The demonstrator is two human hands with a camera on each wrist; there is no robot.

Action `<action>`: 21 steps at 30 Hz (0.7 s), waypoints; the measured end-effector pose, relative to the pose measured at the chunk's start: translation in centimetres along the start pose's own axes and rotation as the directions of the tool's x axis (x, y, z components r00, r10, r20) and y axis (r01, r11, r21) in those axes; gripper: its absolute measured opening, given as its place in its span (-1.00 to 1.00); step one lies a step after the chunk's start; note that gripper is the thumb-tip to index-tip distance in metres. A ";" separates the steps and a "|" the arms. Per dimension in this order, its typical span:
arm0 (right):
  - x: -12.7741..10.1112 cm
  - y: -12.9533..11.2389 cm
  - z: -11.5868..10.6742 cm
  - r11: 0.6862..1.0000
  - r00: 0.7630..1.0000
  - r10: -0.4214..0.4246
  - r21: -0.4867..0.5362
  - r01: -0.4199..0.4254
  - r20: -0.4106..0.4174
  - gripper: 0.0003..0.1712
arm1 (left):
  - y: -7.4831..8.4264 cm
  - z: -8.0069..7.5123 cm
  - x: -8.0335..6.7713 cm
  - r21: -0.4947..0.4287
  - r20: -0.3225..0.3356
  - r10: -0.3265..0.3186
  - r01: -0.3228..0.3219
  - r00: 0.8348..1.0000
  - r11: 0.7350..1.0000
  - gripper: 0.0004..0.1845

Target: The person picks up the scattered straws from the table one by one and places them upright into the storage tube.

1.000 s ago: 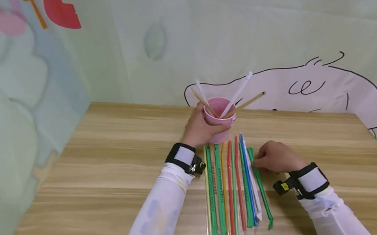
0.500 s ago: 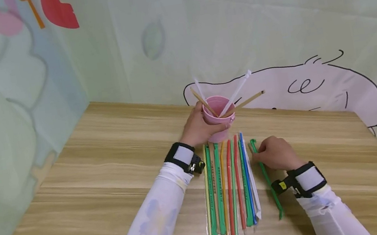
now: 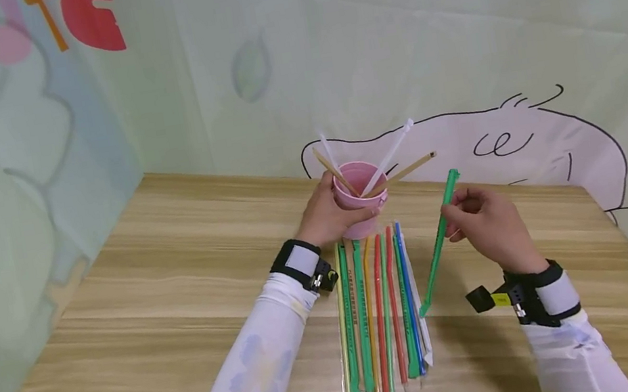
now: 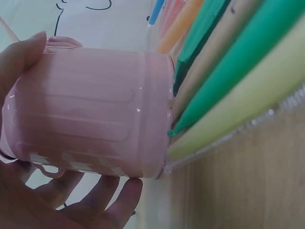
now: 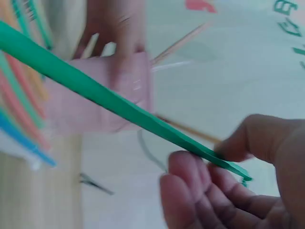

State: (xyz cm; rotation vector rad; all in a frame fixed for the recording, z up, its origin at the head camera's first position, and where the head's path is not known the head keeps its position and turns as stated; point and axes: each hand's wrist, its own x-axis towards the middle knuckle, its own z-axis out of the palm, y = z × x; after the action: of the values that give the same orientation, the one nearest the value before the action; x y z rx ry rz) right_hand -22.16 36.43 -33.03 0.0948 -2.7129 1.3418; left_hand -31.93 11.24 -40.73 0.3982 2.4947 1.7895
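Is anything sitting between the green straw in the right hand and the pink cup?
Nothing visible does. The right hand holds the green straw in the air beside the pink cup, with only open space between them.

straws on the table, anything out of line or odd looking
Nothing looks damaged or spilled. The straws lie side by side in a neat row on the table. Only one green straw is out of the row, pinched tilted in the right hand. The left hand grips the pink cup, upright.
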 end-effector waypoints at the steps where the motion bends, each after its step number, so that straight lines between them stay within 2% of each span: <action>1: -0.1 -0.4 -0.1 0.999 0.999 -0.015 0.040 0.017 -0.048 -0.75 | 0.0 0.0 0.0 -0.001 0.002 0.003 -0.003 1.000 1.000 0.01; 3: 0.0 -1.2 -0.3 0.986 0.985 -0.051 0.147 0.076 -0.164 -0.81 | 0.0 0.0 0.0 -0.003 0.004 0.005 -0.005 1.000 1.000 0.02; 4: 0.1 -1.6 -0.4 0.972 0.971 -0.072 0.201 0.119 -0.229 -0.84 | 0.0 0.0 0.0 -0.002 0.004 0.004 -0.004 1.000 1.000 0.02; 7: 0.8 -2.8 -0.7 0.896 0.903 -0.127 0.343 0.282 -0.409 -0.88 | 0.0 0.0 0.1 0.001 0.006 0.003 -0.003 1.000 1.000 0.03; 9: 1.4 -3.7 -0.8 0.840 0.858 -0.159 0.389 0.378 -0.489 -0.87 | 0.0 0.0 0.2 0.004 0.007 0.000 0.000 1.000 1.000 0.02; 11: 1.9 -4.4 -0.9 0.803 0.825 -0.173 0.408 0.434 -0.538 -0.83 | -0.1 0.1 0.2 0.006 0.009 -0.004 0.004 1.000 1.000 0.02; 12: 2.2 -4.8 -0.9 0.795 0.814 -0.178 0.407 0.450 -0.553 -0.82 | -0.1 0.1 0.2 0.007 0.009 -0.006 0.006 1.000 1.000 0.01; 14: 2.6 -5.3 -0.7 0.792 0.805 -0.179 0.403 0.459 -0.566 -0.81 | -0.1 0.1 0.3 0.005 0.008 -0.009 0.009 1.000 1.000 0.01; 15: 2.8 -5.5 -0.6 0.804 0.804 -0.181 0.385 0.453 -0.567 -0.81 | 0.0 0.2 0.3 0.005 0.008 -0.009 0.009 1.000 1.000 0.02; 21: 4.0 -5.6 1.0 0.916 0.810 -0.220 0.171 0.363 -0.543 -0.77 | 0.1 0.3 0.3 0.001 0.006 0.000 0.000 1.000 1.000 0.02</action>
State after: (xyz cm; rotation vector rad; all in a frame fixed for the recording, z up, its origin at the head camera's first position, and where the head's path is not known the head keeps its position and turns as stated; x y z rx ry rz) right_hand -25.62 32.21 -28.73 0.1486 -1.9709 1.3858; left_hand -32.13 11.64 -40.67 0.4035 2.4912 1.7851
